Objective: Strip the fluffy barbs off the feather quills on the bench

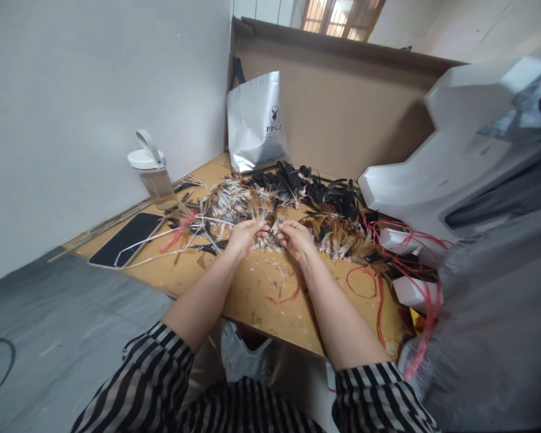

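Observation:
My left hand (pixel 247 236) is closed in a pinch on brown feathers (pixel 260 209) that stick up from its fingertips. Close beside it, my right hand (pixel 296 239) also pinches, with small brownish feathers (pixel 279 215) at its fingertips. Both hands are over the near edge of a long heap of feathers. Pale and brown ones (pixel 225 201) lie on the left, black feathers (pixel 288 180) at the back, and golden-brown bundles (pixel 342 236) on the right. Bits of feather are scattered on the wooden table (pixel 252 288) below my hands.
A phone (pixel 128 239) and a lidded cup (pixel 155 177) stand at the left, with white strips and a red tie (pixel 178 233) nearby. Behind is a silver bag (pixel 255 129) against a cardboard panel (pixel 342 102). Red strings (pixel 426 288) and white foam (pixel 460 138) are at the right.

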A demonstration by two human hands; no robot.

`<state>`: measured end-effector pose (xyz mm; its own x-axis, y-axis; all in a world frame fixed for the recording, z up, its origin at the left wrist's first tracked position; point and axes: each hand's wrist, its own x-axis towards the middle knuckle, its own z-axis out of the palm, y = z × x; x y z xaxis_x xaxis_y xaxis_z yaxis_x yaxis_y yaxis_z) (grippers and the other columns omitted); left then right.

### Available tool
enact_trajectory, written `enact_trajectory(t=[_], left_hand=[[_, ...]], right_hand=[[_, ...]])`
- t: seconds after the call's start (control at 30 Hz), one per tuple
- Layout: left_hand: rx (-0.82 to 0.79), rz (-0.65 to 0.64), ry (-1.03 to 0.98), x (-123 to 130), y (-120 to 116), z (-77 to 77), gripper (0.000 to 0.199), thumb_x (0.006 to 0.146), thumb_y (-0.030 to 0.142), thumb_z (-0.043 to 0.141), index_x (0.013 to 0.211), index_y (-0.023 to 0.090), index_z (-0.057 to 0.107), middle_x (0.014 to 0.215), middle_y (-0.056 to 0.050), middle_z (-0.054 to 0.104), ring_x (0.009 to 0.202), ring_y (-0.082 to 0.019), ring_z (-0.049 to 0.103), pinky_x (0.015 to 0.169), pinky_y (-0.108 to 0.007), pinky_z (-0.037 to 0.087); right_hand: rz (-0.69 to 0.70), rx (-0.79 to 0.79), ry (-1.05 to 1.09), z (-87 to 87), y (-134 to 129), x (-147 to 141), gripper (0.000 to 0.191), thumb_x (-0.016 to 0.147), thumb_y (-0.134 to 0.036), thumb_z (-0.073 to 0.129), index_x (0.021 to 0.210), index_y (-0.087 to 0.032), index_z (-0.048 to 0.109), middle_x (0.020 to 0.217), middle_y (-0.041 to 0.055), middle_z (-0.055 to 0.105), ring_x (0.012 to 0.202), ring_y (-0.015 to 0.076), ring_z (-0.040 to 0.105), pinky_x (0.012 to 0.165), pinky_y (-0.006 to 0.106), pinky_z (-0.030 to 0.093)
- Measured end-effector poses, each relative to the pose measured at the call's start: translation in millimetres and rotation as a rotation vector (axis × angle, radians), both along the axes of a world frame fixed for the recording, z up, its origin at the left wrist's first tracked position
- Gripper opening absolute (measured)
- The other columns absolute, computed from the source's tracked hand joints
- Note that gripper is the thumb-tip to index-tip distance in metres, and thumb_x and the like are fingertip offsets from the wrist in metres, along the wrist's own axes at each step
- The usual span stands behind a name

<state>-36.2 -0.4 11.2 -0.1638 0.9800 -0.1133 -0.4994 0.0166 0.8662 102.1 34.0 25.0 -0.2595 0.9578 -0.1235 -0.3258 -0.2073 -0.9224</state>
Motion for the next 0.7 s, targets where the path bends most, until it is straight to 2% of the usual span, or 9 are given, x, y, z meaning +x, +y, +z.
enact_trajectory(t=[0.13, 0.4, 0.7], left_hand=[[0.006, -0.054, 0.056, 4, -1, -0.9, 0.019, 0.061, 0.024, 0.069, 0.070, 0.007, 0.063, 0.067, -0.008, 0.065, 0.050, -0.007, 0.055, 0.041, -0.014, 0.037], [0.035, -0.122, 0.092, 6, -2, -1.3, 0.021, 0.062, 0.026, 0.069, 0.070, 0.007, 0.065, 0.068, -0.010, 0.065, 0.052, -0.007, 0.055, 0.042, -0.013, 0.037], [0.076, -0.103, 0.185, 7, 0, -6.3, 0.023, 0.059, 0.029, 0.070, 0.070, 0.009, 0.065, 0.067, -0.008, 0.065, 0.052, -0.007, 0.056, 0.045, -0.015, 0.039]], right_hand=[[-0.031, 0.047, -0.006, -2.1, -1, -4, 0.026, 0.051, -0.023, 0.071, 0.065, -0.017, 0.051, 0.044, -0.0050, 0.054, 0.039, 0.0073, 0.050, 0.034, 0.015, 0.033], [-0.150, 0.258, -0.142, -6.0, -4, -11, 0.019, 0.059, -0.026, 0.065, 0.067, -0.017, 0.050, 0.046, -0.0052, 0.055, 0.035, 0.0066, 0.046, 0.034, 0.016, 0.034], [-0.209, 0.351, -0.221, -6.5, -9, -14, 0.018, 0.060, -0.027, 0.061, 0.070, -0.017, 0.051, 0.052, -0.0051, 0.053, 0.043, 0.0102, 0.053, 0.036, 0.019, 0.041]])
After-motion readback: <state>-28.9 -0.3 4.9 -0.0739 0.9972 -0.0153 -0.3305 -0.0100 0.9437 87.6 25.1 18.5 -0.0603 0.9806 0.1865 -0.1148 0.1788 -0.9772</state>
